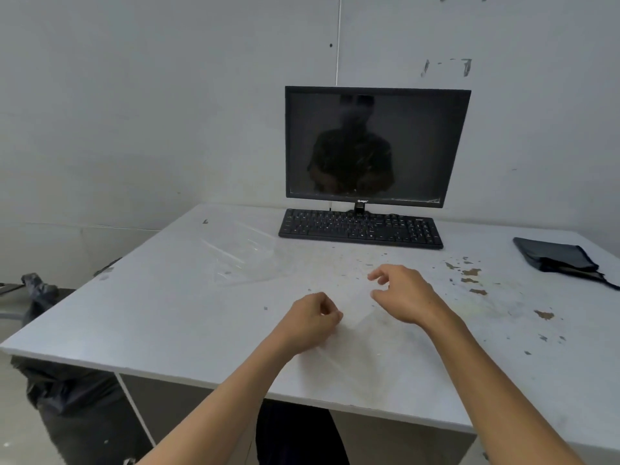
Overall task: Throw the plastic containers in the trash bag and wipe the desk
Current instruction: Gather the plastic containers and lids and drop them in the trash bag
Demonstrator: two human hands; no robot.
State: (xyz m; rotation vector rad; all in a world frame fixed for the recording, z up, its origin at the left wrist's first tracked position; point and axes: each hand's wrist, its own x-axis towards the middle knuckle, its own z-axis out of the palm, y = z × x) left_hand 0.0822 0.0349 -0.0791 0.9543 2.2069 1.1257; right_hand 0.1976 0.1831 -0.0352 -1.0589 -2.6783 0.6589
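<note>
A left hand (312, 318) is pinching a clear plastic container (352, 317) on the dirty table (167, 313), right hand (399, 293) hovering half-curled; another container (241, 256) and wiping are waiting, trash bag (73, 404) nearby.

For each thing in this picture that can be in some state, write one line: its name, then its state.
monitor: upright, screen dark.
keyboard: flat before the monitor, untouched.
far clear plastic container: lying on the desk, untouched.
near clear plastic container: on the desk between both hands.
left hand: curled at the near container's edge; grip unclear.
right hand: fingers spread, open.
dark cloth: crumpled, unused.
desk: stained, not wiped.
black trash bag: beside the desk's left.
</note>
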